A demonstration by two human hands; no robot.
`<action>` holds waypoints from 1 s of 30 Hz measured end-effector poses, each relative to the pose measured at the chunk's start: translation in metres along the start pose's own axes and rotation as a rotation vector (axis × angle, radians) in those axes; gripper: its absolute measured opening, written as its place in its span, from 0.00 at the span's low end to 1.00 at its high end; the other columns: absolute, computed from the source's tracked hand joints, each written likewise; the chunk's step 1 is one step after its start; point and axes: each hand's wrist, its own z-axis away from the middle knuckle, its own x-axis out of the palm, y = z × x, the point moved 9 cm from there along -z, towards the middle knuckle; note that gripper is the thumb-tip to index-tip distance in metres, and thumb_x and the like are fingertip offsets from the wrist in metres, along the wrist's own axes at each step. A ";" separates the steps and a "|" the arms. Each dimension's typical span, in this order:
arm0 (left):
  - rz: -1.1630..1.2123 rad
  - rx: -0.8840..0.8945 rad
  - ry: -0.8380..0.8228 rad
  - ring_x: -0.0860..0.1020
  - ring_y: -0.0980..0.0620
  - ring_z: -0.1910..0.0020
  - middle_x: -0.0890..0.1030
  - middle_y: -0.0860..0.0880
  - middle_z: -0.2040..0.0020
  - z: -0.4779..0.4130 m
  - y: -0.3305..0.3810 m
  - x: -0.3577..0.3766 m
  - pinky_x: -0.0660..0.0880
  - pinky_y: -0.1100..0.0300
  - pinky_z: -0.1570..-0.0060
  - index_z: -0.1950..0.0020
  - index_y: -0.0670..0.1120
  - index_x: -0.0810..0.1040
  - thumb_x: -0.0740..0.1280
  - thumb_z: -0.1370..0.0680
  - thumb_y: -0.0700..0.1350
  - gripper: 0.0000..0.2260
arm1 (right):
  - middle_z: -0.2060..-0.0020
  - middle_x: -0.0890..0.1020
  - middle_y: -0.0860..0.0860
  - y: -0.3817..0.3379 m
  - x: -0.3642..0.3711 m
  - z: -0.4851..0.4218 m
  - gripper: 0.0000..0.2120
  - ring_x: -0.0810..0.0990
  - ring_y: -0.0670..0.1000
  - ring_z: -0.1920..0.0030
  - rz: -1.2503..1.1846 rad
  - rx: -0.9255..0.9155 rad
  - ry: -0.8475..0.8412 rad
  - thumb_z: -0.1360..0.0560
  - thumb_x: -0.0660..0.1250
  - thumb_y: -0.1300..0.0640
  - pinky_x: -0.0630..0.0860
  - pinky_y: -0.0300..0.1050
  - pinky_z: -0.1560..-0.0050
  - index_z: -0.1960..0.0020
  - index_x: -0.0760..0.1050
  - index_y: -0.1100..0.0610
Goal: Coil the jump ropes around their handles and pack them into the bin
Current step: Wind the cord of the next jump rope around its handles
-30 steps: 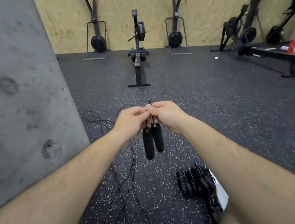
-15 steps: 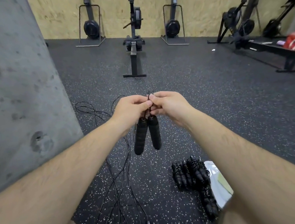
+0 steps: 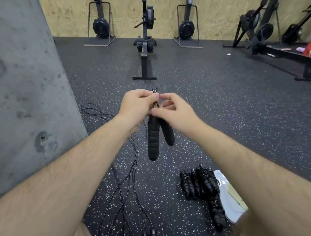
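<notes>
While fingers of the left hand (image 3: 138, 105) and right hand (image 3: 177, 116) pinch both dangling handles (image 3: 153, 138) by their tops, a slackened pinch could drop one.

black speckled rubber floor (image 3: 215, 103), grey concrete pillar (image 3: 16, 83) on left, osb board wall (image 3: 216, 3) behind with rowing machine (image 3: 146, 37) and other machines along it.

Speckled black rubber floor (image 3: 216, 112) carries loose ropes (image 3: 134, 168), coiled rope bundles (image 3: 199, 181), and rowing machine (image 3: 146, 49).
</notes>
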 end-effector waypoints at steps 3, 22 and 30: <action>0.072 -0.009 0.036 0.86 0.50 0.62 0.82 0.46 0.60 -0.001 0.006 -0.006 0.82 0.58 0.59 0.53 0.40 0.81 0.69 0.19 0.39 0.05 | 0.28 0.66 0.50 0.010 0.019 0.016 0.57 0.68 0.52 0.29 0.293 0.001 -0.035 0.40 0.77 0.32 0.69 0.57 0.32 0.22 0.51 0.46; -1.072 0.675 -0.257 0.62 0.44 0.26 0.65 0.44 0.27 0.028 0.026 0.005 0.58 0.46 0.27 0.21 0.44 0.60 0.65 0.32 0.50 0.40 | 0.53 0.77 0.43 0.004 0.007 0.004 0.21 0.78 0.54 0.55 0.785 -0.190 -0.083 0.36 0.71 0.49 0.73 0.46 0.58 0.49 0.64 0.48; -1.318 0.656 -0.398 0.78 0.41 0.44 0.73 0.46 0.39 0.030 0.010 0.031 0.74 0.48 0.43 0.25 0.44 0.65 0.75 0.31 0.55 0.39 | 0.55 0.75 0.42 -0.007 0.005 0.009 0.25 0.77 0.51 0.56 0.772 -0.257 -0.144 0.36 0.71 0.48 0.71 0.45 0.58 0.42 0.67 0.48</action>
